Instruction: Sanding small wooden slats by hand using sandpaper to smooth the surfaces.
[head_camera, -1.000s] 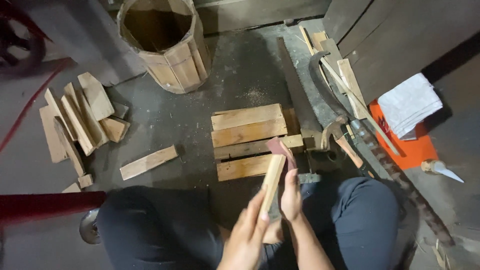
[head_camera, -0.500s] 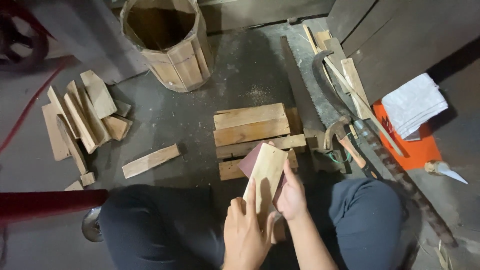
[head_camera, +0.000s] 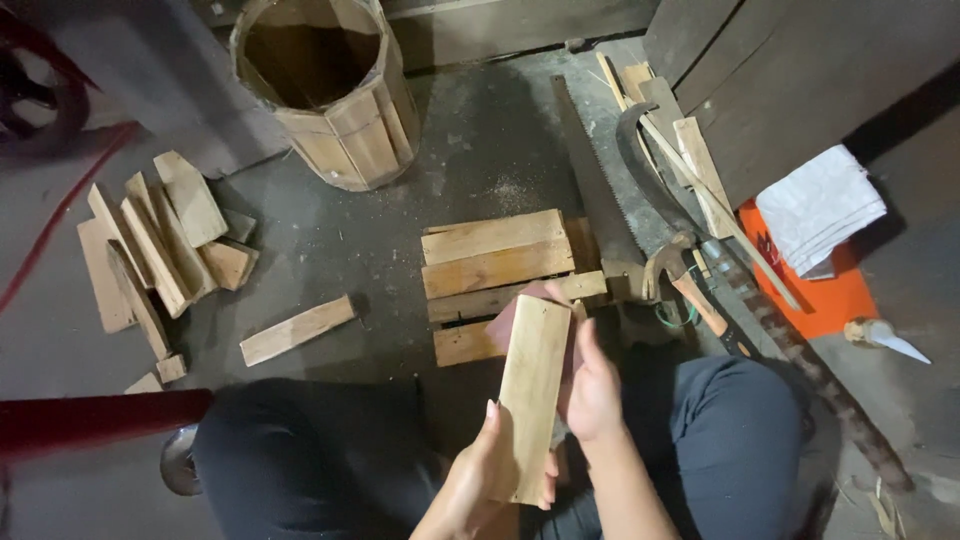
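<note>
L hand (head_camera: 490, 470) fingers clamped on pale flat wooden slat (head_camera: 533, 395), R hand (head_camera: 592, 392) fingers pressing reddish sandpaper sheet (head_camera: 520, 312) behind it, above stacked boards (head_camera: 495, 262): sanding step, needs steady strokes.

We count one wooden barrel (head_camera: 330, 95), one handsaw (head_camera: 600, 190), one white cloth (head_camera: 820, 205), four stacked boards (head_camera: 495, 265), two hands.

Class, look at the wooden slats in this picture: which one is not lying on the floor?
The pale slat held between the left hand and right hand; all others lie flat on the floor.
</note>
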